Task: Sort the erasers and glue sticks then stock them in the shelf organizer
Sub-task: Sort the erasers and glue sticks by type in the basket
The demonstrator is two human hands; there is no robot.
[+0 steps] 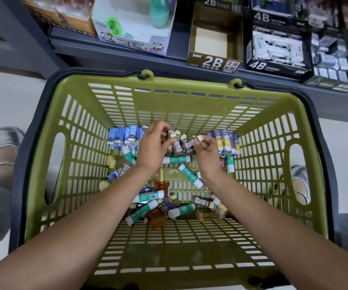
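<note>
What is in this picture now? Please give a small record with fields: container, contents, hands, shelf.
container: green slatted plastic basket on the floor
contents: sorted rows of blue-wrapped erasers and brown 2B erasers at the far wall; loose green-and-white glue sticks mixed with erasers
hands: left hand and right hand each pinch brown 2B erasers
shelf: empty brown cardboard 2B display box

pencil sharpener box [131,36] on shelf, left | green bottle [159,11] inside it | silver shoe [0,149] on floor, left
</note>
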